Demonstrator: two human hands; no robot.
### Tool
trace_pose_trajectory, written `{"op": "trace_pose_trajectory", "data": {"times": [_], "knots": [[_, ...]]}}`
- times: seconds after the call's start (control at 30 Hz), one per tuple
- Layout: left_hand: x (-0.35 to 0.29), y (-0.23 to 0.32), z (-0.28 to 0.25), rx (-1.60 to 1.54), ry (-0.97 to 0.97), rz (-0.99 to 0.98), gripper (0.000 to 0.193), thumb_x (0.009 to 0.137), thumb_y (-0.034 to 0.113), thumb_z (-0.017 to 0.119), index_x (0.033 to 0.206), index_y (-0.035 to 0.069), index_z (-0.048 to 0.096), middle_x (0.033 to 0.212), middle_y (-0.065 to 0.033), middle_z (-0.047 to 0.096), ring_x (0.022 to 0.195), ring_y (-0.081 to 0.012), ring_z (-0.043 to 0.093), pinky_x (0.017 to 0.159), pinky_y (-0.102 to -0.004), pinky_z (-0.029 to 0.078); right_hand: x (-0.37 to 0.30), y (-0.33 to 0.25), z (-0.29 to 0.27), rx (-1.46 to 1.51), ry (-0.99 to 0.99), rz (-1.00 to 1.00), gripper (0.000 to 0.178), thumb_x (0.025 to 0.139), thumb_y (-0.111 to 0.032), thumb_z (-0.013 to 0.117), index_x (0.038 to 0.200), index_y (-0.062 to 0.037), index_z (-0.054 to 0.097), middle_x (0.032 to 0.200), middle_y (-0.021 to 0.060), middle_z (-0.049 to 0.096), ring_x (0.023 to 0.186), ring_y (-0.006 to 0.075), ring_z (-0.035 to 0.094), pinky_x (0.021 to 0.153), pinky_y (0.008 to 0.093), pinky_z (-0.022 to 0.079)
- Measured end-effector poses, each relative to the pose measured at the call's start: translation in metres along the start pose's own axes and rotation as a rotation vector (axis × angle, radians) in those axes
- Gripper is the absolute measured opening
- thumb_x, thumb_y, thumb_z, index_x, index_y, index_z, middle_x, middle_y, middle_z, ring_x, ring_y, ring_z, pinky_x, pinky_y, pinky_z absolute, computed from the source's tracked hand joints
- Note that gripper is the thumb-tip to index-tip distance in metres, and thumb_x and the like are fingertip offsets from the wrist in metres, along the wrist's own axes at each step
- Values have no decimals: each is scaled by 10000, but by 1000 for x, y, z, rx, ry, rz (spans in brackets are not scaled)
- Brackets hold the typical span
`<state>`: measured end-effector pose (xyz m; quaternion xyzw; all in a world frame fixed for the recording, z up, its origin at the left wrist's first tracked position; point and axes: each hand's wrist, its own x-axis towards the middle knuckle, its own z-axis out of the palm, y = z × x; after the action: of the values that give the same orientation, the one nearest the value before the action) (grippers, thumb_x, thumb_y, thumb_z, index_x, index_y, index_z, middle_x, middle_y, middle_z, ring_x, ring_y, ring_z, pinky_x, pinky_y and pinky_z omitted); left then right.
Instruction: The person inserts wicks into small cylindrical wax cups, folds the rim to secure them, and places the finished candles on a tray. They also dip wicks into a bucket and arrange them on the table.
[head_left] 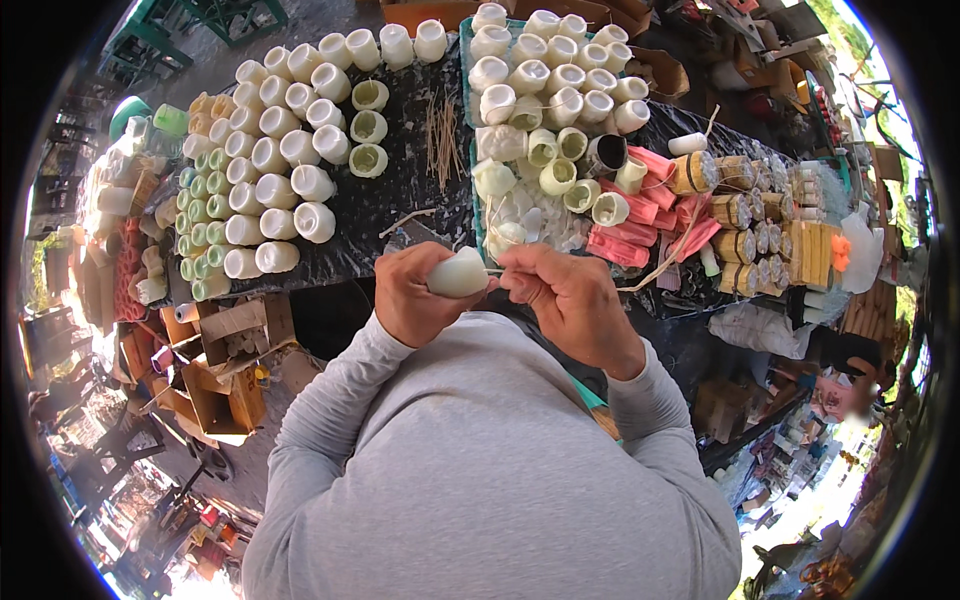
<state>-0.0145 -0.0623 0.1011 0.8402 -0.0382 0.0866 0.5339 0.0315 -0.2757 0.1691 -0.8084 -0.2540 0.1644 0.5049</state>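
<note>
My left hand (pixel 402 296) is closed around a whitish wax candle (pixel 457 275), tipped on its side in front of my chest. A thin pale strand, like a wick (pixel 494 271), sticks out of the candle's right end. The fingers of my right hand (pixel 578 303) pinch this strand close to the candle; whether it is a wick or a thin stick I cannot tell for sure. Just beyond my hands is the dark plastic-covered table (pixel 340 265). On its left part stand rows of similar white candles (pixel 277 191).
A teal crate (pixel 467 75) holds many white candles. Thin sticks (pixel 443 140) lie left of it. To the right are pink wax pieces (pixel 628 225), bundled yellowish cylinders (pixel 737 245) and a long loose wick (pixel 668 262). Cardboard boxes (pixel 235 395) stand on the floor at left.
</note>
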Motion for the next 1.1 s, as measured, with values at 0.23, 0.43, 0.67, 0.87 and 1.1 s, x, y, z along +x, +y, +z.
{"op": "trace_pose_trajectory", "data": {"times": [0.23, 0.43, 0.67, 0.87, 1.1], "knots": [[-10, -4, 1, 55, 1, 18, 318, 655, 172, 918, 759, 28, 653, 688, -123, 652, 584, -307, 662, 545, -386, 511, 3, -8, 21, -520, 47, -390, 187, 793, -12, 763, 971, -19, 704, 860, 60, 641, 773, 245, 653, 656, 369, 511], [-15, -5, 2, 126, 27, 4, 298, 663, 161, 888, 744, 32, 632, 700, -138, 660, 607, -343, 667, 546, -407, 514, 7, -11, 21, -575, 63, -405, 185, 763, -42, 782, 932, -38, 706, 844, 41, 588, 814, 239, 624, 754, 412, 466], [-19, -4, 0, 146, 37, -23, 290, 690, 179, 877, 755, 43, 629, 697, -130, 653, 617, -351, 669, 550, -422, 518, 11, -12, 27, -585, 30, -423, 175, 794, -45, 790, 957, -49, 728, 861, 47, 589, 791, 252, 583, 718, 398, 439], [-18, -4, -3, 208, 23, -20, 291, 652, 137, 884, 772, 29, 642, 711, -129, 658, 635, -330, 676, 573, -394, 527, 15, -13, 29, -616, -11, -402, 172, 789, -37, 784, 944, -54, 712, 859, 45, 585, 792, 251, 580, 726, 395, 433], [-16, -5, -1, 272, 45, 22, 283, 694, 173, 856, 756, 65, 602, 694, -109, 644, 623, -338, 672, 555, -426, 524, 23, -4, 36, -589, -28, -427, 135, 775, -42, 749, 849, -44, 637, 802, 78, 604, 762, 258, 609, 738, 406, 440]]}}
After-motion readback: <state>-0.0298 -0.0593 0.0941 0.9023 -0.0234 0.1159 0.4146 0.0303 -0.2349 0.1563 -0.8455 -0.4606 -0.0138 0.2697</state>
